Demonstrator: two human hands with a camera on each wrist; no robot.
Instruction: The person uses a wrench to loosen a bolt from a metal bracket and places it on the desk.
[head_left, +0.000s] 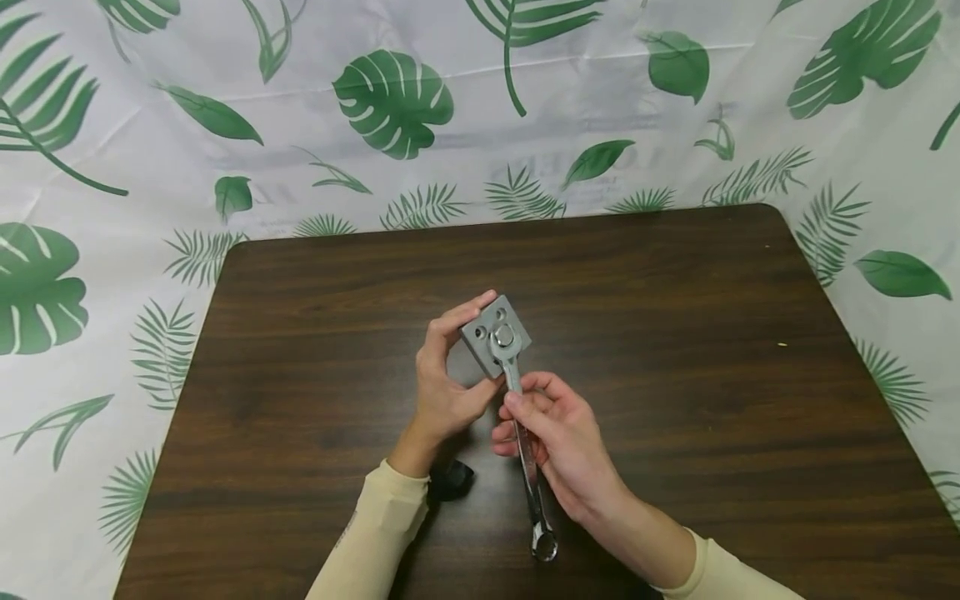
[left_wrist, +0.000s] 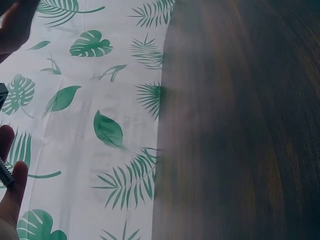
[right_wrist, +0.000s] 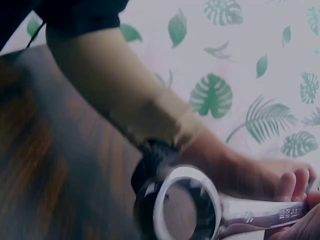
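A grey metal block (head_left: pixel 491 321) with several holes is held up over the table by my left hand (head_left: pixel 442 387), fingers along its far edge and thumb at its near edge. A bolt head (head_left: pixel 505 335) shows on its upper face, and one head of a chrome wrench (head_left: pixel 531 475) surrounds it. My right hand (head_left: pixel 570 437) pinches the wrench's shaft between thumb and fingers. Close up in the right wrist view is the wrench's free ring end (right_wrist: pixel 212 200). In the left wrist view, a threaded bolt end (left_wrist: pixel 5 176) sits by the fingertips.
Below the hands lies a dark wood-grain table (head_left: pixel 712 350). A white cloth with green leaves (head_left: pixel 525 133) hangs behind and beside it. On the left wrist is a black camera (head_left: pixel 452 481). A small yellowish speck (head_left: pixel 782 344) lies at the table's right.
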